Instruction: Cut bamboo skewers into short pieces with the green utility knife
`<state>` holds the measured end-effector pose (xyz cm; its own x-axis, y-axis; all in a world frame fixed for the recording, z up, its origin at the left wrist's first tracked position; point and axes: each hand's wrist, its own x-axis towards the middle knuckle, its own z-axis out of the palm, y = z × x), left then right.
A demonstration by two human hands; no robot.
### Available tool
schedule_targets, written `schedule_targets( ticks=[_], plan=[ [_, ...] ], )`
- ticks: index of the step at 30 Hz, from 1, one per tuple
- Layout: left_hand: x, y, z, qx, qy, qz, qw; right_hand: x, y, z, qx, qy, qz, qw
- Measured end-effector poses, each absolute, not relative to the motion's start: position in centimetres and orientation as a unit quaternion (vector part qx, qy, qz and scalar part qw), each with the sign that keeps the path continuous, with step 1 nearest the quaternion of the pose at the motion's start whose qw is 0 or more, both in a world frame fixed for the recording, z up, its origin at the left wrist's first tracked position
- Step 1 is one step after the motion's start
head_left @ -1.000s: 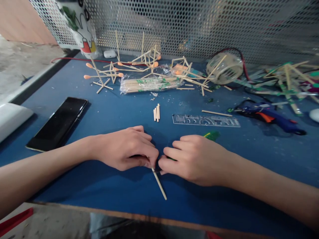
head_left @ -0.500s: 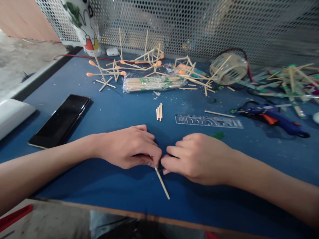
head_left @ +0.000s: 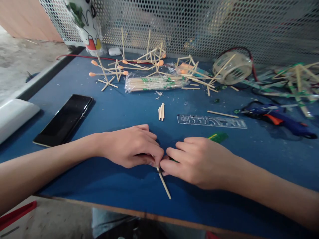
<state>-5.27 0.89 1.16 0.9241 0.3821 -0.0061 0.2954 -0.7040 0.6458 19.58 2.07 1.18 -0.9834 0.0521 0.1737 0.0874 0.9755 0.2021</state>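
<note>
Near the front of the blue table, my left hand is closed, pinching a thin wooden stick that slants toward the table edge. Close beside it, my right hand is wrapped round a utility knife. The knife's translucent green handle sticks out behind the knuckles, and its blade is mostly hidden by my fingers, at the stick just below my left fingertips. Several short cut sticks lie in a row beyond my hands. To their right is a clear plastic ruler, with another stick behind it.
A black phone and a white object lie at left. A blue glue gun rests at right. Toward the mesh panel are a bag of sticks, stick structures with orange-tipped pieces, and a clear round container.
My right hand has tilted and shifted slightly down, and more of the green knife handle shows behind it. My left hand still pinches the stick. The whole view has shifted a little.
</note>
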Motion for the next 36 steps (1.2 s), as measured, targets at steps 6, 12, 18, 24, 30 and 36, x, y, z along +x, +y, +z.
schedule_targets(
  ticks=[6,12,18,24,30,36],
  plan=[
    [-5.24,0.91,1.18,0.921,0.181,0.069,0.338,19.51,2.13,1.35,-0.012,-0.994,-0.098,0.055],
    [-5.2,0.9,1.03,0.925,0.179,0.084,0.325,19.52,1.68,1.2,-0.031,-0.994,-0.091,0.058],
    [-5.2,0.93,1.21,0.922,0.183,0.069,0.334,19.65,1.8,1.33,-0.034,-0.993,-0.099,0.063],
    [-5.2,0.94,1.22,0.921,0.179,0.068,0.339,19.78,2.12,1.4,-0.013,-0.994,-0.099,0.036],
    [-5.28,0.84,1.12,0.921,0.184,0.067,0.336,19.92,1.48,0.98,-0.055,-0.993,-0.085,0.055],
    [-5.44,0.76,0.99,0.917,0.198,0.079,0.337,20.0,1.56,0.72,-0.048,-0.996,-0.071,0.036]
  ],
)
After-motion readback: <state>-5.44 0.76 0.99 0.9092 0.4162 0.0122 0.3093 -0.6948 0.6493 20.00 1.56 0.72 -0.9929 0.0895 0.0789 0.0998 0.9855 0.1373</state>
